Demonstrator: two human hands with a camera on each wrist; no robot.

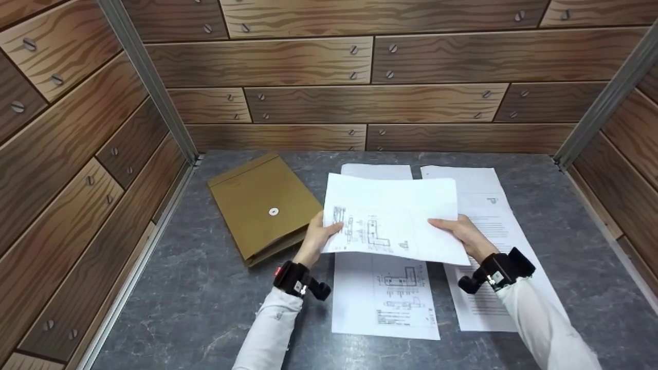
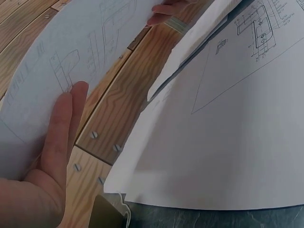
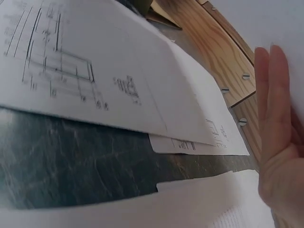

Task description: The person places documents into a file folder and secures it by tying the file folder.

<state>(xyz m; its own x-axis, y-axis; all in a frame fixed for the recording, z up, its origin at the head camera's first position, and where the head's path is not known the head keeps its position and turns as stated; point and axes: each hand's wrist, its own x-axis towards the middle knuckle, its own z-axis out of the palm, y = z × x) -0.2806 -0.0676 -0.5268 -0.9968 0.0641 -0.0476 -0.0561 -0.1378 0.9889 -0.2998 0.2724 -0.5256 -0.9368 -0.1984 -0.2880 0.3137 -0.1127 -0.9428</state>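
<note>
Between both hands hangs a white paper sheet (image 1: 390, 205) printed with a technical drawing, raised above the table. The left hand (image 1: 317, 237) pinches its left edge, thumb on the printed face and fingers (image 2: 59, 128) behind. At the opposite edge the right hand (image 1: 465, 236) grips it the same way, its fingers (image 3: 278, 95) flat against the underside. Below lies a drawing sheet (image 1: 354, 303), partly covered by the raised paper. Further right, under the right forearm, are text-printed papers (image 1: 478, 185). Whether the raised paper is one sheet or several, I cannot tell.
Left of the papers, a brown document folder (image 1: 257, 200) with a white round button lies at an angle, its open side toward the person. The grey table (image 1: 169, 308) is bounded by wood-patterned walls (image 1: 308, 61) at the back and sides.
</note>
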